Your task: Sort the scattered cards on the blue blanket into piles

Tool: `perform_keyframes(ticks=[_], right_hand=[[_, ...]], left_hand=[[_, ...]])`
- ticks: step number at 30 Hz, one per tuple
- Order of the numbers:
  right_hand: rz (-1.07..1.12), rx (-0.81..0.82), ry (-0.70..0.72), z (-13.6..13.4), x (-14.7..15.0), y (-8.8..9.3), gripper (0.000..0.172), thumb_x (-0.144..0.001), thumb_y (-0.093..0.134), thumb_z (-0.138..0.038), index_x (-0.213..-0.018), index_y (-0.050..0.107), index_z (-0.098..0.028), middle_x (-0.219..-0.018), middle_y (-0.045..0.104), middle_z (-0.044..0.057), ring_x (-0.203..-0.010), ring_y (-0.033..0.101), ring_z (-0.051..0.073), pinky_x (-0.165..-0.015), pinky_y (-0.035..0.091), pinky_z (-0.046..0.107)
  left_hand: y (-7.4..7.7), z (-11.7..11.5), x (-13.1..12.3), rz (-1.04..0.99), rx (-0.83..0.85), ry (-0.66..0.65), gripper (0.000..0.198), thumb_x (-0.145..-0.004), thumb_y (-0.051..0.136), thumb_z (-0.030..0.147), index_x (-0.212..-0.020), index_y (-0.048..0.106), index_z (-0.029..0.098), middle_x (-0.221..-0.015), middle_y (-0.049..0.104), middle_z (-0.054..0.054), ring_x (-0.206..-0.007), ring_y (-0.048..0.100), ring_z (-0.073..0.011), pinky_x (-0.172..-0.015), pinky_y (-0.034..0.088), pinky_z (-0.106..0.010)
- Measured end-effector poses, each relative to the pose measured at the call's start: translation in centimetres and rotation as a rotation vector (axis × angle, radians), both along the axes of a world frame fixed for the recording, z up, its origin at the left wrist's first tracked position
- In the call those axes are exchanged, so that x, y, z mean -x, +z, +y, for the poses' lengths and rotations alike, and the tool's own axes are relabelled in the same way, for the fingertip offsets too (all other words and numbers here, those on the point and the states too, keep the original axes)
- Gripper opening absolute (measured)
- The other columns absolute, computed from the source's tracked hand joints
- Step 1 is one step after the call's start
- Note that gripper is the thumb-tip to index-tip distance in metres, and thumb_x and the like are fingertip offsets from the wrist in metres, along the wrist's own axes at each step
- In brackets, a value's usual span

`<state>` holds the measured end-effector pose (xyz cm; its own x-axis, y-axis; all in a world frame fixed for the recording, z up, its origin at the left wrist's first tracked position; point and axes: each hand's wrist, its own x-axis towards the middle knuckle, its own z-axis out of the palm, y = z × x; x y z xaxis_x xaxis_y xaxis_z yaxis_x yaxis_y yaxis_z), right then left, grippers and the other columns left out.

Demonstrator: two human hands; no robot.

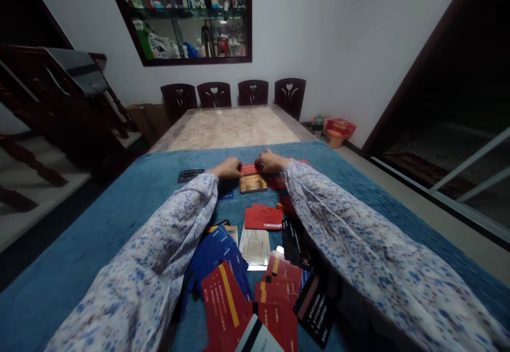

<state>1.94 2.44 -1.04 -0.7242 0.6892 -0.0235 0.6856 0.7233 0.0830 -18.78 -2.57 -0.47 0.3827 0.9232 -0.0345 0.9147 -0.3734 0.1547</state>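
Note:
Both arms reach forward over a blue cloth. My left hand (pixel 227 168) has its fingers closed at the left edge of a red card (pixel 249 169), and my right hand (pixel 271 161) is closed at its right edge. Just below that card, a gold card (pixel 253 184) lies flat. A black card (pixel 190 175) rests left of my left hand. Nearer to me are a red card pile (pixel 263 217), a cream card (pixel 255 245), fanned blue cards (pixel 219 253), dark red cards (pixel 225 301) and black cards (pixel 316 304). My right sleeve partly covers some of them.
The blue cloth (pixel 107 219) covers the near part of a long table with a pale stone top (pixel 239 126). Several dark wooden chairs (pixel 253 92) stand at its far end. A wall cabinet (pixel 191 14) holds bottles. An orange bin (pixel 334 138) is on the floor at right.

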Motion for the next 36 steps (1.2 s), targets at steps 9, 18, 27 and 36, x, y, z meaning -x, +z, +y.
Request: perform_keyframes(ticks=[9,18,27,36], right_hand=[[-0.011,-0.003,-0.017,-0.01,-0.3,-0.21,0.034,-0.083,0.069,-0.029,-0.116,0.077,-0.023,-0.113,0.078,0.011,-0.104,0.067,0.027,-0.095,0.044,0.034],[0.044,0.023,-0.003,0.2,-0.16,-0.45,0.031,-0.078,0.074,-0.027,-0.109,0.078,-0.025,-0.107,0.079,0.007,-0.102,0.068,0.025,-0.094,0.047,0.029],[0.047,0.046,-0.006,0.4,-0.25,-0.25,0.033,-0.079,0.075,-0.029,-0.111,0.077,-0.025,-0.106,0.079,0.007,-0.101,0.07,0.024,-0.094,0.048,0.029],[0.033,0.034,-0.02,0.19,-0.24,-0.16,0.028,-0.081,0.073,-0.031,-0.109,0.078,-0.026,-0.105,0.079,0.008,-0.104,0.069,0.027,-0.093,0.048,0.031]], left_hand=[[-0.31,0.37,0.36,0.005,0.022,-0.026,0.026,-0.073,0.065,0.027,-0.095,0.075,0.017,-0.092,0.073,-0.005,-0.09,0.065,-0.0216,-0.08,0.052,-0.026],[-0.41,0.32,0.32,0.004,-0.008,-0.039,0.028,-0.072,0.065,0.027,-0.097,0.075,0.02,-0.093,0.072,-0.003,-0.093,0.064,-0.022,-0.086,0.051,-0.028],[-0.56,0.3,0.38,0.004,-0.011,-0.056,0.028,-0.073,0.061,0.029,-0.097,0.073,0.02,-0.091,0.072,-0.002,-0.091,0.064,-0.0205,-0.085,0.051,-0.027],[-0.86,0.12,0.69,0.002,0.005,-0.052,0.038,-0.073,0.053,0.016,-0.106,0.072,0.019,-0.101,0.074,-0.003,-0.097,0.065,-0.0207,-0.091,0.052,-0.028]])
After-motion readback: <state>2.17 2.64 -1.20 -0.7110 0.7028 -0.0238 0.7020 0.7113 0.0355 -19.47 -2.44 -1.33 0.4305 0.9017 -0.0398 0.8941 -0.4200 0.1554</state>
